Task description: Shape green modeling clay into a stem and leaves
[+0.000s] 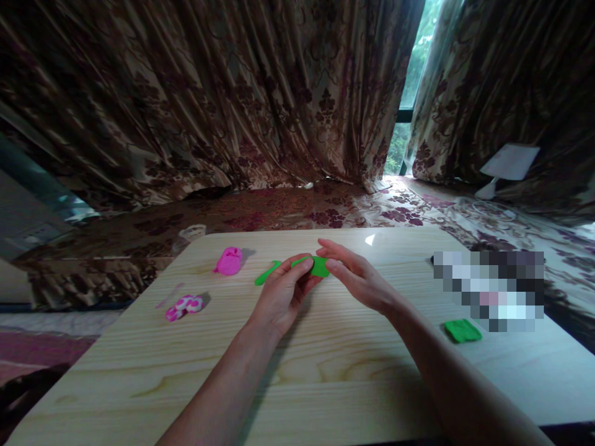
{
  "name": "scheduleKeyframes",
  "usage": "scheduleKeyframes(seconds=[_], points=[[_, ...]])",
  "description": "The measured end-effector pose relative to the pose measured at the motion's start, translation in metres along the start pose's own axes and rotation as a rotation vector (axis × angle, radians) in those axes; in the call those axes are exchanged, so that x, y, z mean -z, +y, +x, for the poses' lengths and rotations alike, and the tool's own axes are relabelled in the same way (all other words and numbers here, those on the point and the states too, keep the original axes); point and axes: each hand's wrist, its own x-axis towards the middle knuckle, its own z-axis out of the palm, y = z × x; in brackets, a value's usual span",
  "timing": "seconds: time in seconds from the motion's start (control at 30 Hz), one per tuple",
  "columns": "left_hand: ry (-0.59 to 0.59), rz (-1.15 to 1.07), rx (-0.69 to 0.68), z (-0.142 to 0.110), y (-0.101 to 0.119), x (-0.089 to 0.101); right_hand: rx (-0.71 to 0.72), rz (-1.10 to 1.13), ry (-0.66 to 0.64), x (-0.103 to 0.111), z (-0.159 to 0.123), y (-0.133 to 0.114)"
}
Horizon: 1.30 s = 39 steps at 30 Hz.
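A flat green piece of modelling clay [320, 267] is pinched between the thumb and fingers of my left hand [286, 288], above the middle of the table. My right hand [357, 275] is at the clay's right edge, its thumb tip at that edge and its fingers stretched out above. Whether the right thumb presses on the clay, I cannot tell. Just left of my left hand lies a long green clay strip [266, 274], its right end close to the wrist side of the fingers.
Left on the wooden table [325, 371] are a pink clay lump [229, 261] and a pink-and-white piece [185, 306]. Right of my forearm lies a green clay slab [462, 331], near a blurred-out patch [488, 288]. Behind are patterned curtains and a white lamp [510, 162].
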Motion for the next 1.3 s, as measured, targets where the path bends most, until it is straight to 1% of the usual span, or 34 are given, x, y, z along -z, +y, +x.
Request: scheduleKeyframes(seconds=[0.07, 0.17, 0.23, 0.3, 0.43, 0.53, 0.63, 0.73, 0.83, 0.9, 0.97, 1.07, 1.13, 1.23, 1.3], points=[[0.024, -0.024, 0.005, 0.001, 0.000, 0.000, -0.069, 0.090, 0.028, -0.002, 0.001, 0.005], [0.010, -0.003, 0.009, 0.000, -0.001, 0.000, -0.129, 0.108, 0.077, -0.003, 0.003, 0.010], [-0.003, 0.036, 0.009, -0.002, 0.000, 0.000, -0.130, 0.100, 0.111, -0.003, 0.004, 0.012], [0.008, 0.077, 0.003, -0.003, 0.001, 0.000, -0.114, 0.102, 0.127, -0.002, 0.004, 0.012], [0.047, 0.181, -0.057, -0.003, 0.001, 0.000, -0.097, 0.070, 0.133, -0.001, 0.004, 0.013], [0.050, 0.223, -0.090, -0.002, -0.001, 0.001, -0.097, 0.059, 0.126, 0.000, 0.004, 0.011], [0.035, 0.199, -0.075, -0.001, -0.002, 0.002, -0.097, 0.034, 0.122, 0.000, 0.005, 0.009], [0.028, 0.202, -0.073, -0.002, -0.002, 0.003, -0.136, 0.040, 0.139, 0.000, 0.005, 0.008], [-0.012, 0.200, -0.050, -0.003, 0.000, 0.001, -0.156, 0.017, 0.137, 0.001, 0.005, 0.008], [-0.040, 0.205, -0.018, -0.004, 0.002, 0.001, -0.154, 0.002, 0.160, 0.003, 0.005, 0.009], [-0.051, 0.226, 0.005, -0.004, 0.003, 0.001, -0.162, 0.026, 0.197, 0.005, 0.006, 0.008], [-0.063, 0.232, 0.007, -0.004, 0.003, 0.002, -0.187, 0.088, 0.215, 0.008, 0.006, 0.008], [-0.076, 0.213, 0.004, -0.003, 0.003, 0.003, -0.175, 0.085, 0.229, 0.008, 0.007, 0.008], [-0.105, 0.181, 0.021, -0.004, 0.003, 0.002, -0.138, 0.022, 0.267, 0.009, 0.006, 0.009], [-0.105, 0.158, 0.021, -0.004, 0.004, 0.001, -0.141, 0.000, 0.288, 0.009, 0.006, 0.010]])
